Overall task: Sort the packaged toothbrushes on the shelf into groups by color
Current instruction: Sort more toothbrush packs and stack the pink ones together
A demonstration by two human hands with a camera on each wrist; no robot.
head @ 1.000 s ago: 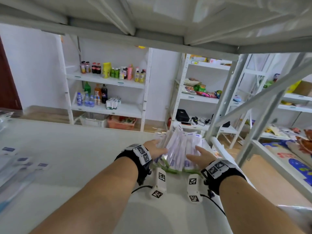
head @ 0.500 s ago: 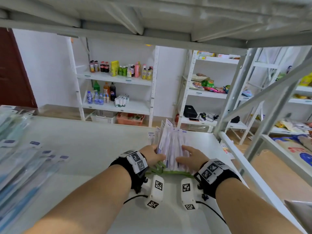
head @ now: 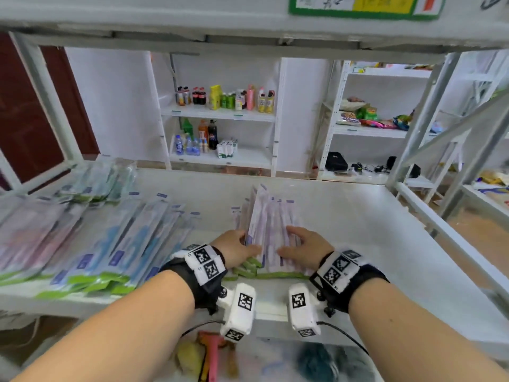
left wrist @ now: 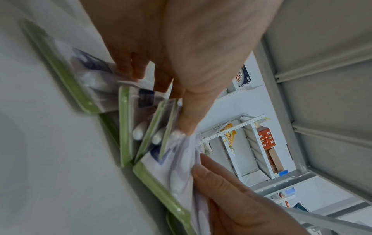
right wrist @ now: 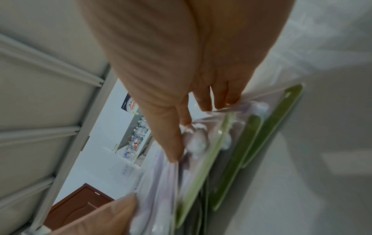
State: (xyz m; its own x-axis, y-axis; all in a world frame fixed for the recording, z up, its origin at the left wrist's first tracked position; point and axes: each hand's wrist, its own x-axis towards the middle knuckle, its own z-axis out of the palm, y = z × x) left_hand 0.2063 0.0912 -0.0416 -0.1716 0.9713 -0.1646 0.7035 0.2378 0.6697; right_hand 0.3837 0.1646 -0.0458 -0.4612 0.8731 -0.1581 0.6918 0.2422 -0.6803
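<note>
A stack of purple toothbrush packs (head: 271, 224) with green bottom edges sits mid-shelf between my hands. My left hand (head: 245, 244) grips its left part, thumb on top and fingers curled behind several tilted packs (left wrist: 145, 120). My right hand (head: 289, 241) lies palm down on the flatter right part, thumb and fingers touching the top pack (right wrist: 203, 143). To the left lie blue packs (head: 129, 238), pink packs (head: 30, 241) at the far left, and greenish packs (head: 96, 183) at the back left.
The white shelf board (head: 358, 232) extends right of the stack to a metal upright (head: 413, 139). The upper shelf's edge (head: 248, 20) hangs low overhead. Assorted items (head: 212, 354) lie on the level below. Other stocked shelving stands behind.
The purple stack, held up and fanned between both hands before, has come down toward the shelf board. My right hand now lies on top. The view has pulled back, showing the sorted groups at left.
</note>
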